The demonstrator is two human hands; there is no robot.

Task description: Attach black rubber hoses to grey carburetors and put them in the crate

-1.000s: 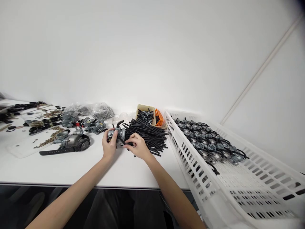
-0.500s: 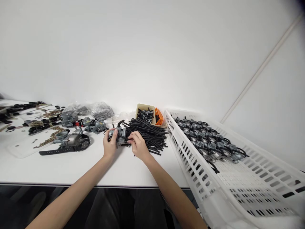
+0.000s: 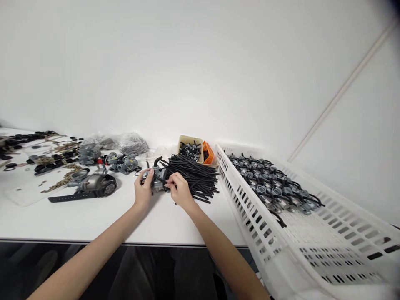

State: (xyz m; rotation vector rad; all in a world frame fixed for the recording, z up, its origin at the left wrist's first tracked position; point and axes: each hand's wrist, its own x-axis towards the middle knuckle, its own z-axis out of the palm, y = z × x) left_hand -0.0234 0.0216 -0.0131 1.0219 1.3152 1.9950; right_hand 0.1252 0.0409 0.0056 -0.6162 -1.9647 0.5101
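My left hand point(image 3: 143, 188) is closed around the left side of a grey metal carburetor point(image 3: 159, 186), thumb on top, above the white table. A short bent black rubber tube sticks up from its top. With thumb and fingers pinched, my right hand point(image 3: 180, 191) grips a black rubber hose point(image 3: 160, 179) that runs across the front of the carburetor. My fingertips cover the hose's right end, so where it meets the body is hidden. Just behind my right hand lies a heap of straight black hoses point(image 3: 196, 175).
To the right, a white perforated crate point(image 3: 275, 237) holds rows of carburetors with hoses. A cream bin point(image 3: 191, 139) and an orange basket point(image 3: 208, 153) stand behind the hose heap. On the left lie a wristwatch point(image 3: 108, 188), loose carburetors point(image 3: 125, 163), small brass parts point(image 3: 64, 179) and plastic bags point(image 3: 133, 143).
The view has shifted slightly. Both hands keep the same hold on the carburetor and hose, with hardly any movement.
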